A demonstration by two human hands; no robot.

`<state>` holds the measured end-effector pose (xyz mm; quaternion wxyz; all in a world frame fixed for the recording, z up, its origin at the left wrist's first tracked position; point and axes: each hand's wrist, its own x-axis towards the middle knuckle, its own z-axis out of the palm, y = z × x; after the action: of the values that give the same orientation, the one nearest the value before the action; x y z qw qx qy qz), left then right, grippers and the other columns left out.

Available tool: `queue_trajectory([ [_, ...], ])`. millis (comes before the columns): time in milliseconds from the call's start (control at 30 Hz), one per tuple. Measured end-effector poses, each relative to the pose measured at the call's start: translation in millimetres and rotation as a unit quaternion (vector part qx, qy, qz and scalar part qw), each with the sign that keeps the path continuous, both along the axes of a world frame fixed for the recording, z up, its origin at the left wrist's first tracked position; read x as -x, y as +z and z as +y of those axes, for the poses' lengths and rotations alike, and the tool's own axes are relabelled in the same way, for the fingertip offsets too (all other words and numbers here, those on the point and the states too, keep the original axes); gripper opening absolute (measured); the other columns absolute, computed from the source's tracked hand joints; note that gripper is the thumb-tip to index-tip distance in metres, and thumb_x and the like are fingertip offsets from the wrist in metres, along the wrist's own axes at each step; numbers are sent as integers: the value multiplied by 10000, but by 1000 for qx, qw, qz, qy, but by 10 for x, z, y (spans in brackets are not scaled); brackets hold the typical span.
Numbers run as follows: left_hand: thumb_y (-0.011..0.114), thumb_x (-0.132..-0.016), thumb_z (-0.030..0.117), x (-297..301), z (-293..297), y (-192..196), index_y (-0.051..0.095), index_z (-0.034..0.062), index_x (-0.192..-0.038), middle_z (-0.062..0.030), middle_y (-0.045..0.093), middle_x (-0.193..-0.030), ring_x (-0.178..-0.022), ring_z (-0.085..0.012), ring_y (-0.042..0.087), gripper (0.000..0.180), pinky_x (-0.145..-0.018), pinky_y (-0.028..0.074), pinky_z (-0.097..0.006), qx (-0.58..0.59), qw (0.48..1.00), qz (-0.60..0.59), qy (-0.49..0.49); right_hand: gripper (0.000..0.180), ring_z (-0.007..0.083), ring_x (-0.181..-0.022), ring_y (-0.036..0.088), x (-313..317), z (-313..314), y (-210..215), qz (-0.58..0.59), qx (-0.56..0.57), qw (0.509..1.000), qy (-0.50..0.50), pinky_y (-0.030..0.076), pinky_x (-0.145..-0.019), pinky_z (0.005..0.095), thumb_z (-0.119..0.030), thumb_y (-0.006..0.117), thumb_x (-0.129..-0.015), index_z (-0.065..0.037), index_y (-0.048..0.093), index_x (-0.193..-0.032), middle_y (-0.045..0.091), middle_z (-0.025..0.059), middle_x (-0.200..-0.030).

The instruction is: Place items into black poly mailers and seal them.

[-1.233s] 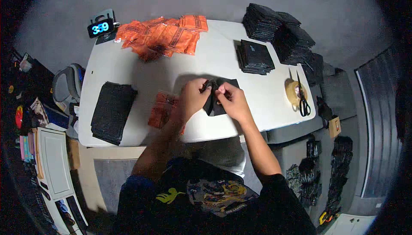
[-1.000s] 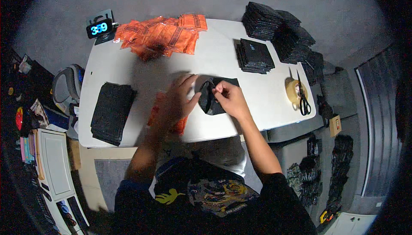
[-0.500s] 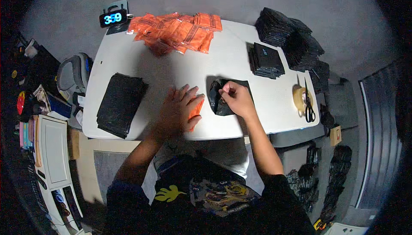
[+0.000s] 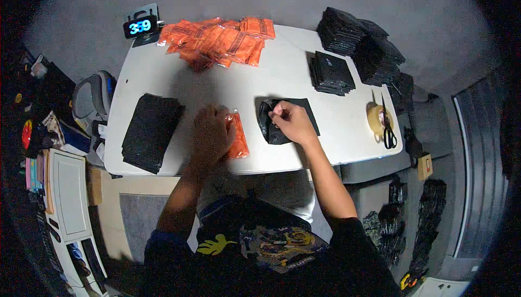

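The table (image 4: 347,123) ran beneath both hands: white, approx. rectangular, w/ rounded corners. The orange pile (image 4: 222,42) lay beyond your L hand (image 4: 213,133), toward the far edge: flat packets in clear wrap, overlapping. The tall black stacks (image 4: 374,53) stood beyond & well to the R of your R hand (image 4: 294,122), about the table's far R corner. The flat black stack (image 4: 152,134) lay L of your L hand, apart from it. The short black stack (image 4: 332,72) sat beyond & a bit R of your R hand, nearer it than the tall ones.

The black bag (image 4: 278,136) was on the table under your R hand, which was narrow, thumb & fingertips pinching it nr. its L end. The orange packet (image 4: 237,142) lay between your hands, just R of your L one; that hand was shadowed & blurred, so can't tell if it gripped. The phone (image 4: 140,27), screen lit, was on a stand far beyond & L of your L hand. The tape roll (image 4: 373,120) was well R of your R hand, w/ scissors (image 4: 389,137) against its R side, blades pointing away from you.
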<state>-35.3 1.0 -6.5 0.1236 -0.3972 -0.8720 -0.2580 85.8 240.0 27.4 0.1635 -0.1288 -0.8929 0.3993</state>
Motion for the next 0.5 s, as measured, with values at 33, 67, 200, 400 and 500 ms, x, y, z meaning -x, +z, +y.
queue_trajectory([
  [33, 755, -901, 252, 23, 6, 23, 650, 47, -1198, -201, 629, -1156, -1111, -406, 614, 376, -998, 473, -562, 0, 1000, 1, -1, 194, 79, -693, 656, -20, 29, -20, -4, 17, 1000, 0, 523, -645, 282, -74, 759, -950, 13, 623, -842, 662, 48, -704],
  [67, 749, -900, 243, 41, 14, 46, 650, 55, -1146, -188, 628, -1114, -1073, -400, 619, 325, -968, 482, -556, 0, 1000, 4, 0, 188, 78, -697, 658, -33, 50, -41, -7, 34, 999, 0, 526, -650, 280, -69, 754, -952, 9, 625, -841, 669, 45, -714],
  [200, 727, -939, 247, 116, -42, -33, 651, 44, -1037, -184, 683, -1029, -985, -422, 675, 238, -894, 525, -564, -67, 997, 33, -22, 175, 71, -713, 656, 7, 47, -158, 20, 71, 997, 20, 526, -661, 274, -61, 746, -956, 3, 630, -842, 675, 42, -728],
  [400, 706, -1002, 251, 56, 93, 283, 647, 11, -1085, -255, 740, -985, -943, -477, 731, 261, -862, 575, -566, -49, 983, -173, 45, 178, 73, -708, 630, 1, -37, -67, -14, 44, 999, 20, 515, -662, 282, -73, 751, -950, 17, 627, -859, 669, 32, -734],
  [500, 720, -989, 235, 37, 188, 367, 664, 33, -1133, -244, 742, -1017, -971, -466, 730, 255, -874, 577, -560, -68, 985, -147, 57, 196, 74, -690, 602, 8, -51, -62, -8, 43, 999, 31, 505, -652, 292, -92, 759, -948, 21, 628, -856, 654, 30, -722],
])
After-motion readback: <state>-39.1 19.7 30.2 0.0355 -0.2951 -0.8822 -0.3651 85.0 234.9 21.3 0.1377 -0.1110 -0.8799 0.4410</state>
